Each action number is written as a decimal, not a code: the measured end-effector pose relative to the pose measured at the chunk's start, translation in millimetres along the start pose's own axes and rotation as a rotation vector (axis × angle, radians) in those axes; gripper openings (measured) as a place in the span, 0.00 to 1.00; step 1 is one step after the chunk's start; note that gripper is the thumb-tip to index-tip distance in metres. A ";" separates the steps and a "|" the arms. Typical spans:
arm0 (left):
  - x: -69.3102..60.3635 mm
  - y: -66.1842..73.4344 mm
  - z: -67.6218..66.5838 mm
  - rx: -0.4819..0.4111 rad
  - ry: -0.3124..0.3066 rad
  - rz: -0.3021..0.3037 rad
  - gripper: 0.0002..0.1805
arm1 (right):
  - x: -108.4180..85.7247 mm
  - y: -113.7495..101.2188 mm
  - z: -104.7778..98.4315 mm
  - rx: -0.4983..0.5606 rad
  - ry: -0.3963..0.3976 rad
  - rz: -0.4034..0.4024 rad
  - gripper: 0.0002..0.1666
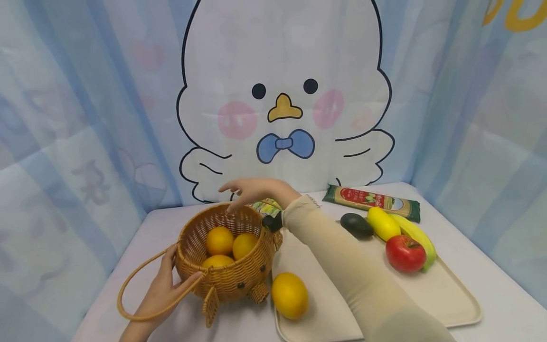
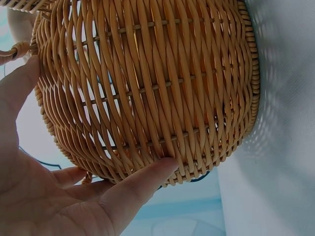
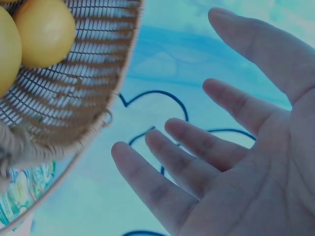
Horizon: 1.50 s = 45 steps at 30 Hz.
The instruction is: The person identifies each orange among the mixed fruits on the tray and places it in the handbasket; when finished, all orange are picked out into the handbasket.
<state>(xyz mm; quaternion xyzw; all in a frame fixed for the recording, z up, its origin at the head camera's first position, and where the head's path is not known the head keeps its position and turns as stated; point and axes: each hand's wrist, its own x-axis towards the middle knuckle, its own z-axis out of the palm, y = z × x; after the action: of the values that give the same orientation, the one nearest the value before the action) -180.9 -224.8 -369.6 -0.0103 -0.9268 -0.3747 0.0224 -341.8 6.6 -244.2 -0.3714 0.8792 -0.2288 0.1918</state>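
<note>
A woven wicker basket (image 1: 231, 285), decorated as an animal, stands at the left of the table and holds several oranges (image 1: 220, 241). My left hand (image 1: 155, 289) grips its near left side at the rim, with the thin loop handle (image 1: 124, 289) hanging across the wrist. In the left wrist view, fingers (image 2: 142, 184) lie against the woven wall (image 2: 147, 88). Above the basket's far rim my right hand (image 1: 256, 190) holds nothing. Its fingers are spread in the right wrist view, beside the rim and apart from it. Another orange (image 1: 290, 295) sits on the table side nearest the basket.
Right of the basket is a beige tray (image 1: 459, 304), partly hidden by the right sleeve. A dark green avocado (image 1: 356, 225), yellow lemon (image 1: 383, 224), banana (image 1: 420, 240) and red apple (image 1: 405, 253) lie there. Behind them is a long packet (image 1: 372, 199); another packet (image 1: 267, 208) is partly hidden.
</note>
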 end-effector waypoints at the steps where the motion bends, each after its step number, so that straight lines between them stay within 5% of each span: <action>1: -0.1 0.0 0.3 0.000 -0.002 -0.004 0.50 | -3.2 2.4 -1.8 0.012 0.008 0.000 0.40; 10: -1.8 -1.7 2.9 -0.008 0.005 0.011 0.50 | -30.3 28.7 -13.7 0.103 0.103 0.039 0.40; 25: -3.9 -4.1 4.3 0.008 0.000 -0.007 0.51 | -82.8 58.0 -18.2 0.084 0.249 0.060 0.45; 39: -1.8 -2.6 1.9 0.009 -0.012 -0.015 0.51 | -118.7 71.6 -17.6 0.159 0.300 0.077 0.49; 45: -1.2 -1.8 1.6 0.009 0.015 0.028 0.50 | -128.0 74.1 -10.8 0.132 0.312 0.050 0.50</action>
<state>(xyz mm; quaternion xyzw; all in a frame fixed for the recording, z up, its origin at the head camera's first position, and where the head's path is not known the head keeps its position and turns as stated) -179.8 -225.0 -372.0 -0.0203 -0.9280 -0.3704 0.0348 -305.8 150.1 -254.3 -0.2961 0.8903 -0.3361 0.0823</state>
